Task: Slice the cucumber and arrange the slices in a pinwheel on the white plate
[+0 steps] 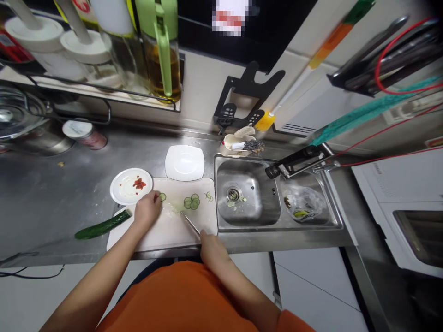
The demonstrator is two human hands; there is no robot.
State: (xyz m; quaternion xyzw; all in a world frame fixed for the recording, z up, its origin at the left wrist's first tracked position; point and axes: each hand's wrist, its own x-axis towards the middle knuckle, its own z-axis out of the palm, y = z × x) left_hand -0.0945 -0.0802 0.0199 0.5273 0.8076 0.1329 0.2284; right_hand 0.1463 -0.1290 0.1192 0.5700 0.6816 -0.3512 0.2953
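While working beside a cucumber laid across the left edge of the white board, just below a plate of red bits, pinching a thin slice with left hand, fingertips nearly together; whether lifted, impossible to tell. Farther right, holding a knife, handle wrapped in right hand, tip near loose slices. Just beside, sink with green scraps.

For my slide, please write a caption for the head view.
Left hand at a cucumber slice, right hand holding a knife, over a cutting board.
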